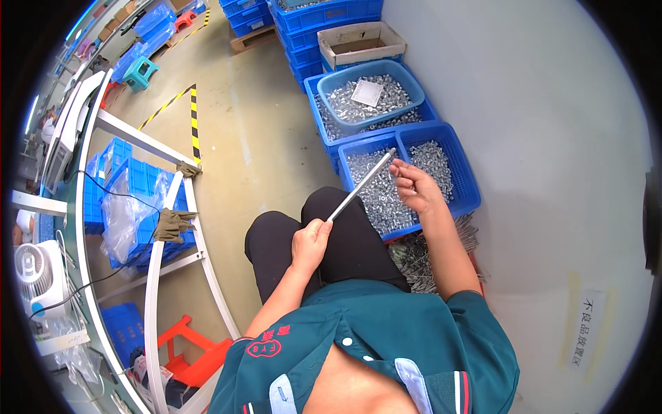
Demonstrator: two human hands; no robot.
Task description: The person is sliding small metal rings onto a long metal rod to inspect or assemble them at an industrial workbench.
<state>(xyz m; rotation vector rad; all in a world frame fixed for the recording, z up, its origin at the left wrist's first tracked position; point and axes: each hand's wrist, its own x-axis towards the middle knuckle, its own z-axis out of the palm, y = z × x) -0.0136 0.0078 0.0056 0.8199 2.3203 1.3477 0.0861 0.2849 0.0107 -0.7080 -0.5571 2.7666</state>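
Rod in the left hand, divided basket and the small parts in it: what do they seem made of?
Rod: probably metal, pale silver-grey and smooth-looking, though coated plastic can't be ruled out. Divided basket: likely moulded plastic, uniformly blue with mesh-like walls. Small parts: apparently bright metal, perhaps plated, judging by silvery glints.

smooth metal rod (362, 185) — shiny, plastic tray (469, 181), matt cloth shirt (386, 321)
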